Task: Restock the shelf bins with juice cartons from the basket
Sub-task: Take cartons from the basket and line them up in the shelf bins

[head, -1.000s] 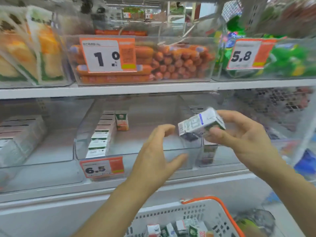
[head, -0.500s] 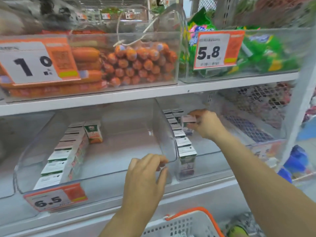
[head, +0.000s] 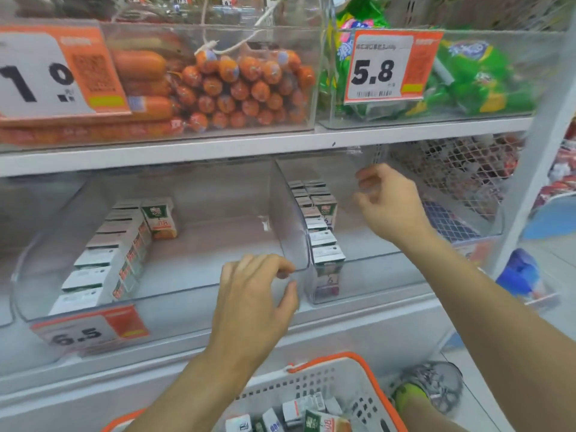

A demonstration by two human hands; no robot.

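Now left hand (head: 254, 304) grips bin rim (head: 199, 286)

The left hand (head: 252, 304) grips the front rim of the middle clear bin (head: 199, 285), fingers curled over it. The right hand (head: 389, 207) hangs loosely curled and holding nothing above the right bin (head: 374, 275), beside its row of juice cartons (head: 324, 241). Below, the white basket (head: 336, 385) with orange rim holds more cartons.
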